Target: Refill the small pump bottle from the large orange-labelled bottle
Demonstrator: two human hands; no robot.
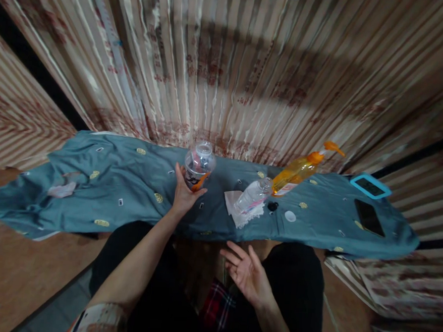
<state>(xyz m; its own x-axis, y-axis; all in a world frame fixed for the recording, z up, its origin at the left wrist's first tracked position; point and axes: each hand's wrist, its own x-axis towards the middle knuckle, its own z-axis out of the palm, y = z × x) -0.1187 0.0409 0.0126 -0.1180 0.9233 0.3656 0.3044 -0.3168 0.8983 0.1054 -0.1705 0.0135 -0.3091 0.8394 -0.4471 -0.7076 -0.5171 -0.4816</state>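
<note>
Plastic in the curled grasp of the left hand [183, 197]: clear, dome-topped cup [198, 168], far and left of centre at the counter [129, 180]. Right hand [247, 278] loosely spread, free, near side. Likely light, slick, easily dented; best held gently around the labelled wall. Farther right, clear bottle [250, 197], orange pump bottle [296, 174].

A clear plastic cup [199, 163], printed black and orange on its side, has a domed top with a round raised rim. It is roughly upright in the left hand [185, 196], by the desk's [130, 172] far edge, about midway along.
</note>
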